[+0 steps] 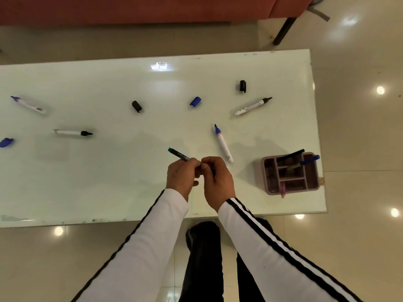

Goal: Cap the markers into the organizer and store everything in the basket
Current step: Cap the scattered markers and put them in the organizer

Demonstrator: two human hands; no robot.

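Observation:
My left hand [182, 175] grips a dark marker with a green end [179, 154], which points up and left. My right hand [216, 179] is curled against the marker's near end; what its fingers hold is hidden. Uncapped markers lie on the white table [109, 171]: a blue one [222, 142] just right of my hands, a black one [253, 106] far right, a black one [72, 132] and a blue one [28, 104] at left. Loose caps: two black [136, 106] [243, 86], two blue [195, 101] [6, 142]. The pink organizer [314, 171] holds several pens.
The organizer stands near the table's right front corner. A red sofa [130, 9] runs along the far side, with a dark leg [284, 31] at right. Glossy tiled floor surrounds the table. No basket is in view.

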